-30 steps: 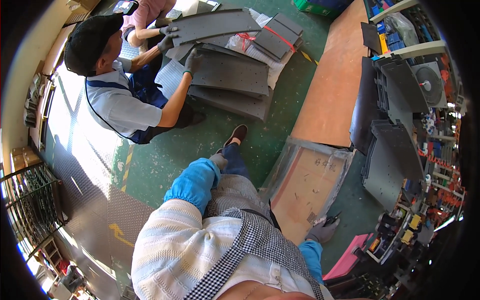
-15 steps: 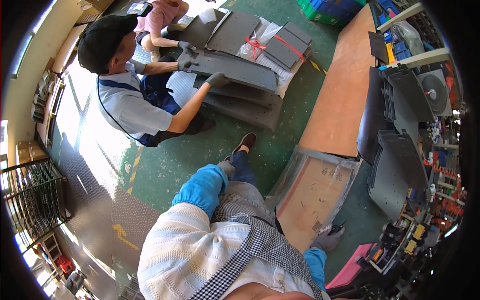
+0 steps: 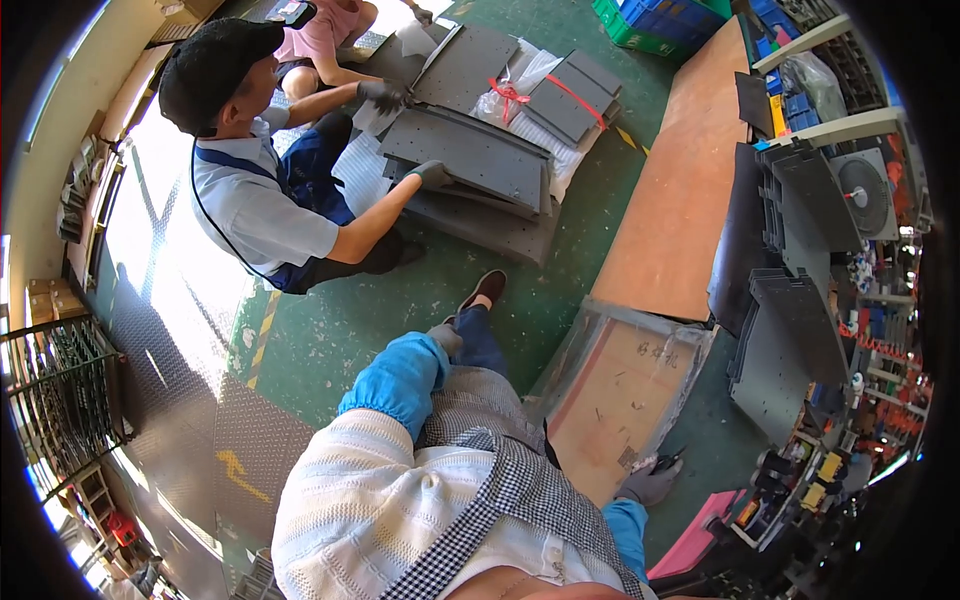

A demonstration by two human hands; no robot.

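Note:
My left hand (image 3: 447,339), in a grey glove below a blue sleeve cover, rests by my bent knee; its fingers are mostly hidden. At my right side, my right hand (image 3: 650,481), also grey-gloved, is closed around a small dark tool (image 3: 667,463) of a kind I cannot make out. Close to it lies a plastic-edged wooden board (image 3: 640,375). Ahead, a co-worker (image 3: 265,200) in a black cap has one gloved hand (image 3: 430,176) on the edge of a dark grey metal panel (image 3: 470,155) on a stack.
Another person in pink (image 3: 318,45) crouches behind. Strapped grey panels (image 3: 573,95) sit beside the stack. A long plywood sheet (image 3: 670,190) runs along the right, with bent grey panels (image 3: 785,340) past it. Blue and green crates (image 3: 660,25) stand at the back; a rack (image 3: 65,400) is left.
The co-worker's panel has come down onto the stack, and the co-worker's far hand has moved off it, up and back. The person in pink has shifted an arm. My hands stay almost in place.

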